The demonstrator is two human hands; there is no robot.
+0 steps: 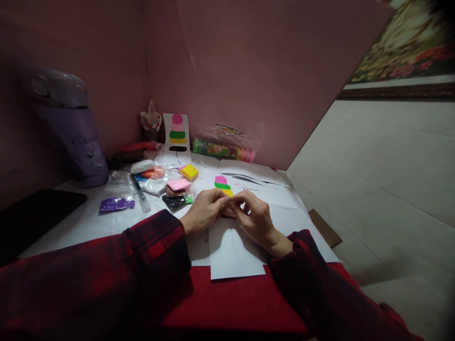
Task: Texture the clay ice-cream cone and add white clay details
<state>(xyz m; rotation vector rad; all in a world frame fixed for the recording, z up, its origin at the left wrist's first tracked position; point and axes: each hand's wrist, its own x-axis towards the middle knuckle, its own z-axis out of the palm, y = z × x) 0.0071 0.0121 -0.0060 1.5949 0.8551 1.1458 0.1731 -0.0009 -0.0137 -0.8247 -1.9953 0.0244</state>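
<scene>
A long white paper strip (236, 258) lies in front of me, bearing pink clay (221, 179), green clay (222, 185) and yellow clay (228, 192) in stacked bands. Brown clay (229, 212) shows just below my fingertips, partly covered by them. My left hand (206, 210) is closed, thumb and forefinger pressed together at the strip's left side. From the right, my right hand (256, 218) meets it with fingers bent in a pinch. Whatever sits between the fingertips is hidden. A thin pale object (245, 188) pokes out beyond my right fingers; its kind is unclear.
Left of my hands lie a yellow clay block (189, 172), a purple clay packet (116, 205), a black clay packet (174, 202) and a pen (141, 193). A finished-looking strip (177, 137) leans against the wall. A purple bottle (76, 132) stands far left, near a dark phone-like slab (39, 218).
</scene>
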